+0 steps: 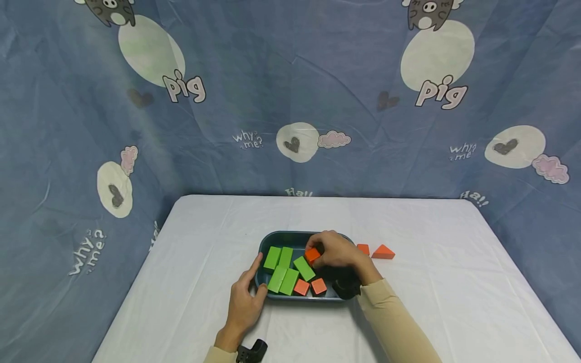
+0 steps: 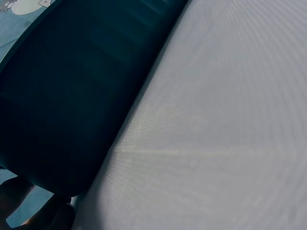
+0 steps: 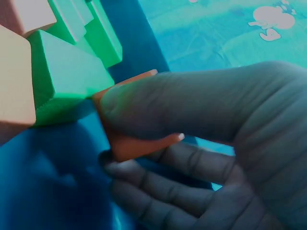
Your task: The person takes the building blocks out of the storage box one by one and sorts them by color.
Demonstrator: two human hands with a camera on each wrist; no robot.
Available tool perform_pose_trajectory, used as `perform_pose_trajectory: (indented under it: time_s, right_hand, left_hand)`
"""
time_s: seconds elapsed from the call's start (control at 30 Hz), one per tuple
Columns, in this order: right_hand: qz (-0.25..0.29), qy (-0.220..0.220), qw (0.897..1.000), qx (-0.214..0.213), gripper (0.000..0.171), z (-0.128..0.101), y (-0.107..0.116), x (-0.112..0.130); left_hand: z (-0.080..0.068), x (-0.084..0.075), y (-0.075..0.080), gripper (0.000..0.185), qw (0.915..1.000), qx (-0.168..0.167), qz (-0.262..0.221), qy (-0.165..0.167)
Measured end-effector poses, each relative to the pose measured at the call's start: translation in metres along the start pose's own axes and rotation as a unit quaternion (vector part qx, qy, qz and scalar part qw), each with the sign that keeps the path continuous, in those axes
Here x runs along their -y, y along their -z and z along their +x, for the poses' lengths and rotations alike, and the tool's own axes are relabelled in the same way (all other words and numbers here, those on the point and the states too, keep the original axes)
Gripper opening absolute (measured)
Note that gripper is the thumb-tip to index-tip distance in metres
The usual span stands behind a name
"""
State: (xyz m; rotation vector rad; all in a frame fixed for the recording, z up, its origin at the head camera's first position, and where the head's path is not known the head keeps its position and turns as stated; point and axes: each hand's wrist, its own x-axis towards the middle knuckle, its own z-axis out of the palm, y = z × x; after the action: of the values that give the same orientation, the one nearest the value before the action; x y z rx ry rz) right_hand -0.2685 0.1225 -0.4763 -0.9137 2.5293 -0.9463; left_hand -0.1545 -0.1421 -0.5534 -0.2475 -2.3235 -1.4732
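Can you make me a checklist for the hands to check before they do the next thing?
1. Right hand has a good hold on an orange block: ok, it is pinching it.
2. Left hand is on the tray: ok, it touches the left end.
3. Green blocks are in the tray: ok, five show there.
4. No orange pieces are outside the tray: not ok, two lie on the table to its right.
5. The pinched block is off the tray's floor: cannot tell.
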Motion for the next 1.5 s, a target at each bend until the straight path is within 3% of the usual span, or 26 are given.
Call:
perform_pose_trajectory:
  time_s: [0.23,0.53,0.73,1.03,1.5]
  right_hand:
    - [0.096,0.003,0.995,-0.008,0.029,-0.01,0.014,0.001]
    - [0.159,-0.007,0.987,-0.029,0.034,-0.022,0.025,-0.003]
    - [0.178,-0.019,0.983,-0.046,0.033,-0.032,0.031,-0.006]
    - [0.167,-0.044,0.979,-0.107,0.03,-0.052,0.044,-0.022]
    - [0.198,-0.082,0.961,-0.177,0.029,-0.084,0.068,-0.045]
  left_hand:
    - [-0.001,0.0,-0.001,0.075,1.0,0.001,0.001,0.002]
    - [-0.001,0.0,-0.003,0.075,1.0,0.003,-0.006,0.001]
    - [-0.002,-0.002,-0.005,0.075,1.0,0.006,-0.005,0.006]
    - [-0.001,-0.002,-0.007,0.076,0.9999,0.009,-0.006,0.005]
    - [0.0,-0.002,-0.002,0.077,0.9999,0.008,0.004,0.008]
